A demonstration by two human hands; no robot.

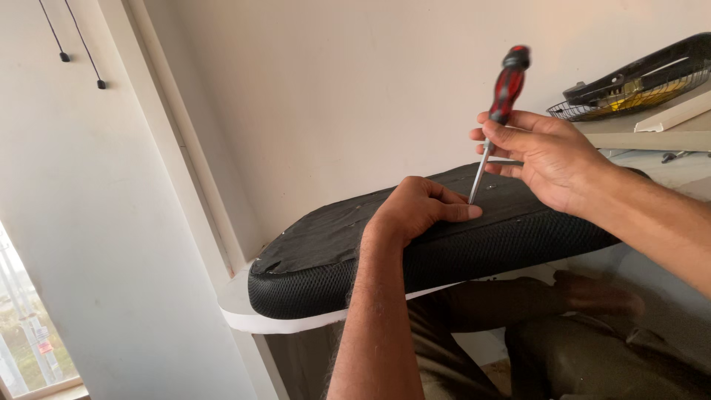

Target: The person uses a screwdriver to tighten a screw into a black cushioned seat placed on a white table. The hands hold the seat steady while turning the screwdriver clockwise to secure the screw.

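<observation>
A black mesh seat cushion (pixel 459 255) lies upside down on a white board (pixel 244 315), its dark fabric underside (pixel 333 233) facing up. My left hand (pixel 418 207) presses on the cushion's edge, fingers curled on the fabric. My right hand (pixel 544 152) grips a screwdriver (pixel 498 111) with a red and black handle by its metal shaft. The screwdriver is nearly upright and its tip meets the underside just past my left fingertips.
A wire fan grille (pixel 637 89) with a black part on it sits on a shelf (pixel 652 133) at the upper right. The wall (pixel 333 89) is close behind. A window (pixel 29 333) and two hanging cords (pixel 81 44) are at the left. My legs (pixel 563 341) are below.
</observation>
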